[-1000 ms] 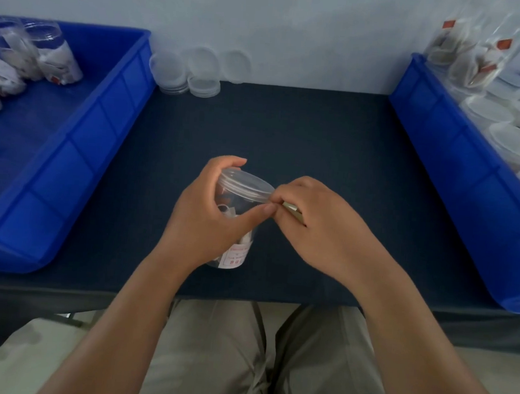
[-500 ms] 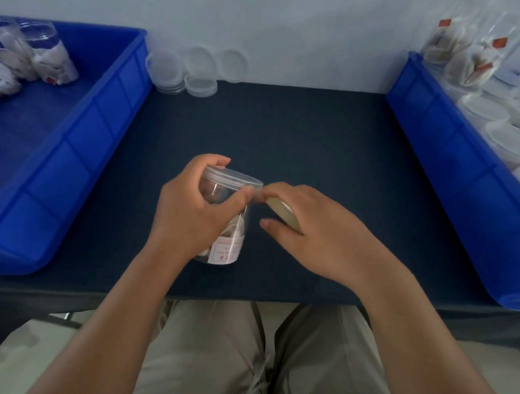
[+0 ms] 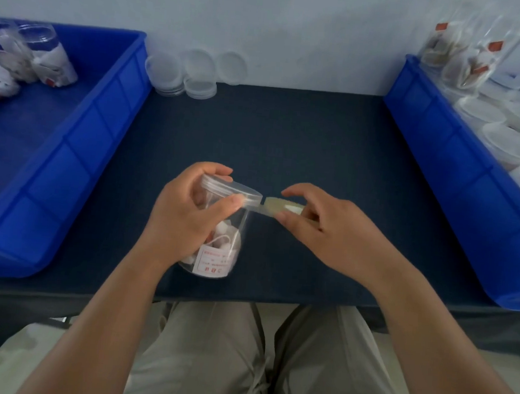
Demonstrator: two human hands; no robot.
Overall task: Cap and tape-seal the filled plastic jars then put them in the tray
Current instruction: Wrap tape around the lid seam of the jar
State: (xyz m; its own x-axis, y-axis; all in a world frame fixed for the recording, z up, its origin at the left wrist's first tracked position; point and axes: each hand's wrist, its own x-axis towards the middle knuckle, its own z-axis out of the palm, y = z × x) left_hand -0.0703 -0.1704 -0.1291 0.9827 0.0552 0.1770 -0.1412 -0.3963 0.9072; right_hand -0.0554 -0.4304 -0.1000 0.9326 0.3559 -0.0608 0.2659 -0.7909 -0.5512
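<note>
Holding one jar (image 3: pixel 220 254) and, seemingly, one tape roll (image 3: pixel 278 206).

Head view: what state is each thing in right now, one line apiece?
jar: filled, tilted, gripped by the left hand.
cap: on the jar.
tape roll: pinched by the right hand, strip drawn out to the cap's rim.
left tray: holds a few filled jars at its far end.
right tray: packed with white-topped jars.
spare lids: off any jar, piled by the wall.
</note>
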